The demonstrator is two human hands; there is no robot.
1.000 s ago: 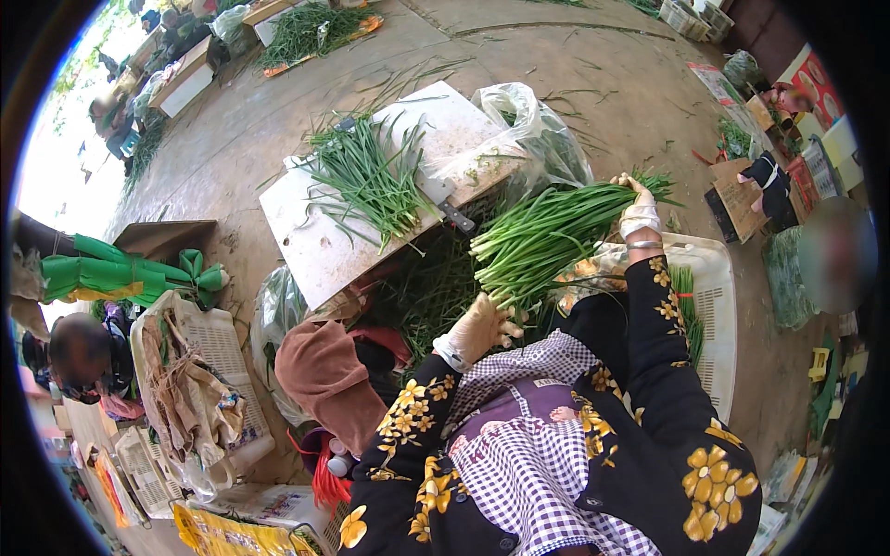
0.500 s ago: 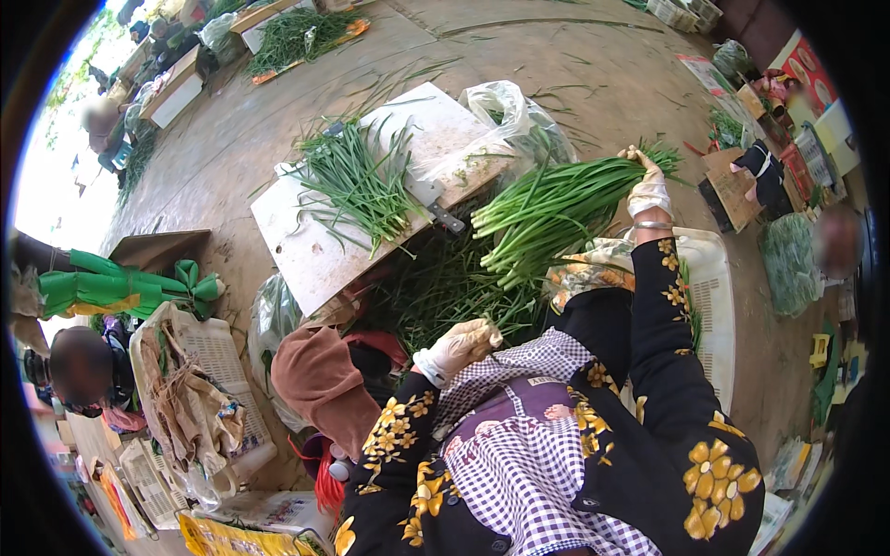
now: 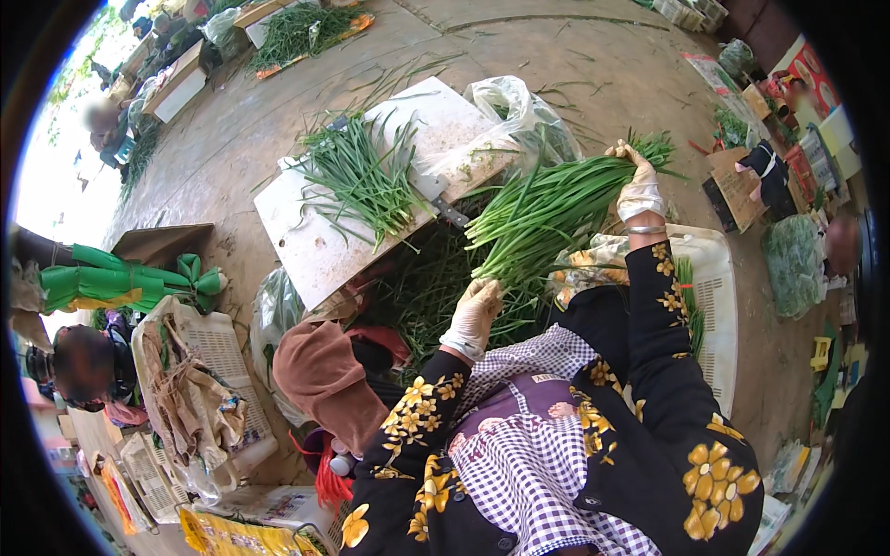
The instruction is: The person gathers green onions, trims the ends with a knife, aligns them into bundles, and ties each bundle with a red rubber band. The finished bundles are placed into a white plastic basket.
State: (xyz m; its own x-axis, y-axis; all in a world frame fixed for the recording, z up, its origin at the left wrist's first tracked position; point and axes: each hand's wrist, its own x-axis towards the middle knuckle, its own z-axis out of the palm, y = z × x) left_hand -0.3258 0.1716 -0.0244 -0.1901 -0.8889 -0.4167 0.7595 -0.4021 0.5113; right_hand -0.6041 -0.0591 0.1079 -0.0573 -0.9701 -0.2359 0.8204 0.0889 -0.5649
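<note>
My right hand (image 3: 638,185), in a pale glove, is closed round a big bunch of garlic chives (image 3: 556,204) near its leafy end, holding it up with the pale stem ends toward the left. Also gloved, my left hand (image 3: 473,317) has its fingers pinched together at the lower stem ends of that bunch; the fingertips are partly hidden. More cut garlic chives (image 3: 362,181) lie in a heap on the white board (image 3: 301,250). A knife (image 3: 451,215) rests at the board's near edge, its dark handle pointing toward the bunch.
Loose greens (image 3: 422,296) fill the space below the board. A clear plastic bag (image 3: 524,116) sits on the board's far right. White crates stand at right (image 3: 714,315) and left (image 3: 236,398). A brown cloth (image 3: 324,371) lies beside my left arm. Other people are at the left edge.
My left hand has moved up and slightly right, from below the bunch to its stem ends. The right hand still holds the bunch, shifted slightly left.
</note>
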